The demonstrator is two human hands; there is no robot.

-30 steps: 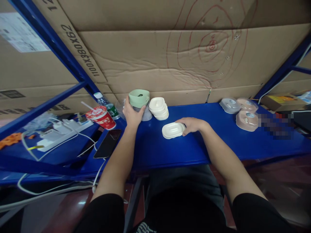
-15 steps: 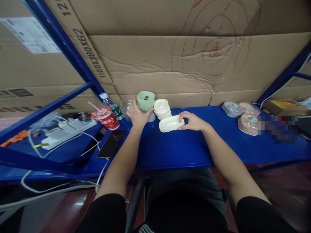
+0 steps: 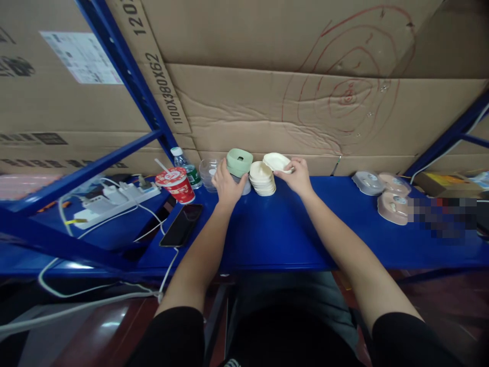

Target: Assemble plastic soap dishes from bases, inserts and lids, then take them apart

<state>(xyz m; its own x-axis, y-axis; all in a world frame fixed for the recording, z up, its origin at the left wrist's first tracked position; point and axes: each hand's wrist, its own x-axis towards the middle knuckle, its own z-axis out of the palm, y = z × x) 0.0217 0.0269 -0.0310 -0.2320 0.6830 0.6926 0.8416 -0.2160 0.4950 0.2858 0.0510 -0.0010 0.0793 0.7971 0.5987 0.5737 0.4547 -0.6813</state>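
A light green box [image 3: 240, 162] with a dark slot in its top sits on a greyish see-through piece [image 3: 246, 188] toward the back of the blue shelf. My left hand [image 3: 228, 186] is wrapped round the front of this pile, fingers at its left side and thumb at its right. Just right of it stands a stack of cream-coloured shallow trays [image 3: 263, 179]. My right hand [image 3: 296, 176] pinches the right end of another cream tray [image 3: 276, 161], holding it above and behind the stack's right side. Its hollow side shows.
Clear plastic covers [image 3: 209, 173], a water bottle [image 3: 186, 167] and a red cup with a straw [image 3: 176, 184] stand at left, near a phone [image 3: 181, 225] and a power strip [image 3: 116, 206]. Clear-covered packs [image 3: 392, 206] lie at right. A cardboard wall [image 3: 237, 97] rises behind.
My right hand has carried the cream tray from in front of the stack to behind its right side, turning it. My left hand stays at the green box. The camera view has shifted slightly.
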